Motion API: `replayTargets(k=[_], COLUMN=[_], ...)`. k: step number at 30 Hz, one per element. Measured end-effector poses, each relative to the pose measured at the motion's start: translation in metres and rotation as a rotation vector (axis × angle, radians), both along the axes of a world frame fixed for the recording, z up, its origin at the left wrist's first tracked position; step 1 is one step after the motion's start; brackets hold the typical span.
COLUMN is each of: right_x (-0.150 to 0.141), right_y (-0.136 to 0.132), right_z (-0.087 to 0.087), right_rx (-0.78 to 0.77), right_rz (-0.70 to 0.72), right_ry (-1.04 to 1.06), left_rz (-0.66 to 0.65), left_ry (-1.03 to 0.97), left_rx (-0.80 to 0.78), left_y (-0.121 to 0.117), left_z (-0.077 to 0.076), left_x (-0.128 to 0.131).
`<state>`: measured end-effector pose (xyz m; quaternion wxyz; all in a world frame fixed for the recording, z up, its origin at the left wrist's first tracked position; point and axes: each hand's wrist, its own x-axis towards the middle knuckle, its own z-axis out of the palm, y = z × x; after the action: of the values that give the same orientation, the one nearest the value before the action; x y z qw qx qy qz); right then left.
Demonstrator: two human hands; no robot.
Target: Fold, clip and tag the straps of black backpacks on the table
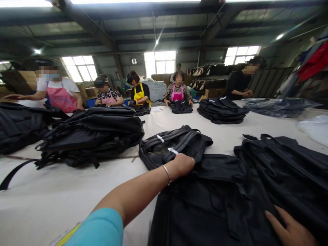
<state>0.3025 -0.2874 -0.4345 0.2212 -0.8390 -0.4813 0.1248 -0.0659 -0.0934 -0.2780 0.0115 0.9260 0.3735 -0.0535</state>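
Note:
A black backpack (205, 205) lies flat on the table directly in front of me. My left hand (183, 164), with a silver bangle at its wrist, reaches across and is closed on black fabric at the far top edge of this backpack; its fingertips are hidden. Just beyond that hand is another black backpack (153, 150), its padded shoulder straps wrapped with white bands. At the lower right my right hand (294, 227) rests on the near backpack's right side, thumb and fingers apart. Part of it is cut off by the frame edge.
Black backpacks (89, 136) are piled at left, with a loose strap (17, 174) trailing on the white table (123, 181). More backpacks (289, 164) lie at right, and a stack (221, 111) stands farther back. Several co-workers are along the far side; clear plastic bags (279, 106) lie back right.

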Motion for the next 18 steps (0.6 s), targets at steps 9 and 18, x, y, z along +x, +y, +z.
replayTargets(k=[9, 18], right_x=[-0.008, -0.009], right_y=[0.003, -0.005], right_z=[0.010, 0.029], right_rx=[-0.033, -0.259], right_rz=[0.000, 0.031], right_ry=[-0.015, -0.157], left_rz=[0.227, 0.062], left_ry=[-0.044, 0.023], left_rx=[0.163, -0.224], left_y=[0.034, -0.149], left_z=[0.040, 0.111], left_x=[-0.044, -0.194])
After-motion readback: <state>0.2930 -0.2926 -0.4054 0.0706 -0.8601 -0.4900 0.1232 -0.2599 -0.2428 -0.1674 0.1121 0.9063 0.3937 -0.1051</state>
